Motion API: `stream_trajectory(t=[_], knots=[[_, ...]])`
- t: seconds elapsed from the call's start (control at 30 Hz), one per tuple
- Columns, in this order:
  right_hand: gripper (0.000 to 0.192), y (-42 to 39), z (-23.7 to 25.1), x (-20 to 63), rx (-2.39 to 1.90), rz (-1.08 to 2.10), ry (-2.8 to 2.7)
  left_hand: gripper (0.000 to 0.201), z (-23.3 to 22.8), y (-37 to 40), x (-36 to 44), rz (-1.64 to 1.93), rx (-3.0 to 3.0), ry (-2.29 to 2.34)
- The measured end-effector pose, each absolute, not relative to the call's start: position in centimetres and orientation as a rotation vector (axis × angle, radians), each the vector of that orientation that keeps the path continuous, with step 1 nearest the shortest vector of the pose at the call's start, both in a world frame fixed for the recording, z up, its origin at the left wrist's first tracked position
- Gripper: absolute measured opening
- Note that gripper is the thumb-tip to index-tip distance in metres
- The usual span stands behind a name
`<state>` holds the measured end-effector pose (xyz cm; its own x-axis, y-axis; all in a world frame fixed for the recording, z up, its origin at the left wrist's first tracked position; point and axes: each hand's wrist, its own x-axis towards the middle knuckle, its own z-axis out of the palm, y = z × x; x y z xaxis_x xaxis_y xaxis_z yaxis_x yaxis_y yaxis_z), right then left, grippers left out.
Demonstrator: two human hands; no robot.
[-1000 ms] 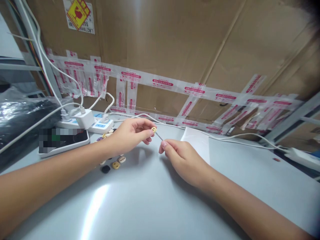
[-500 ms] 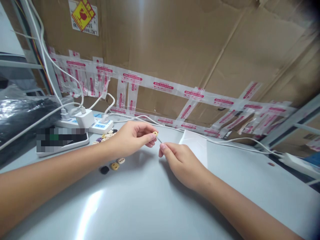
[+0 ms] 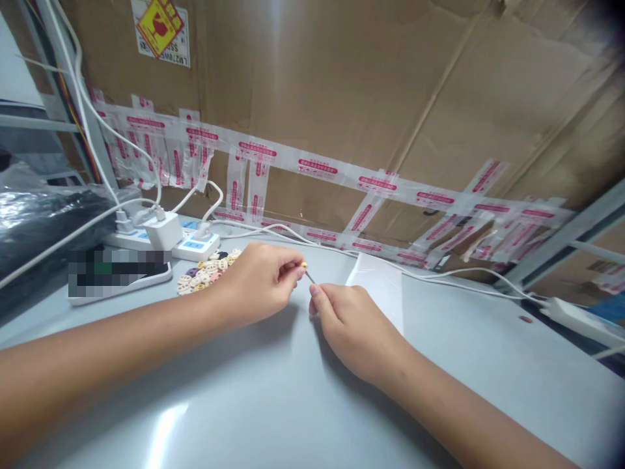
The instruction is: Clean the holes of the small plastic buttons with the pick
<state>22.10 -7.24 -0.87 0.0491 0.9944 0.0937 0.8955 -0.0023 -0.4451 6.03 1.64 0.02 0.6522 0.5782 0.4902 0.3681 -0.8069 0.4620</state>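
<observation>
Between the thumb and fingers of my left hand (image 3: 261,280) is a small yellow bead (image 3: 305,265), mostly covered by the fingertips. My right hand (image 3: 346,326) pinches a thin grey rod (image 3: 309,277) whose far end meets the bead. Whether the rod passes into a hole in the bead cannot be made out. Both hands are closed and hover over the grey table, nearly touching. Behind my left wrist lies a pile of small flat beads (image 3: 200,277) in cream, yellow, pink, purple and black, partly hidden by the arm.
A white power strip (image 3: 195,246) with plugs and cables stands at the back left, beside a phone-like device (image 3: 122,277). A white sheet (image 3: 378,286) lies behind my right hand. Near the right edge is a small brown piece (image 3: 525,319). A taped cardboard box (image 3: 342,98) walls the back.
My left hand has rolled over and dropped slightly, covering more of the yellow bead. Its forearm has come down over several loose beads, while more of the pile shows. My right hand barely moved.
</observation>
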Motion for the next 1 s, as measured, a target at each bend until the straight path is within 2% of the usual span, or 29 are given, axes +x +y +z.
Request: stream_trajectory(t=[0.07, 0.17, 0.27, 0.4, 0.83, 1.0], knots=[[0.046, -7.2, -0.9, 22.1, -1.956, 0.356, -1.895, 0.023, -0.1, 1.8, 6.0, 0.929, 2.564, 0.757], [0.044, -7.0, -0.8, 22.5, -1.947, 0.388, -1.837, 0.015, -0.3, 2.2, 6.0, 0.816, 2.249, 0.812], [0.044, -6.9, -0.6, 23.0, -1.888, 0.444, -1.777, 0.015, -0.4, 2.9, 6.0, 0.709, 1.868, 0.795], [0.044, -6.9, -0.5, 23.3, -1.840, 0.502, -1.788, 0.014, -0.7, 3.4, 6.1, 0.678, 1.705, 0.696], [0.044, -6.9, -0.5, 23.2, -1.766, 0.408, -1.920, 0.013, -0.2, 2.7, 6.1, 0.657, 1.756, 0.628], [0.046, -7.3, -0.2, 22.9, -1.862, 0.366, -1.948, 0.012, -0.2, 2.0, 6.3, 0.671, 1.851, 0.704]])
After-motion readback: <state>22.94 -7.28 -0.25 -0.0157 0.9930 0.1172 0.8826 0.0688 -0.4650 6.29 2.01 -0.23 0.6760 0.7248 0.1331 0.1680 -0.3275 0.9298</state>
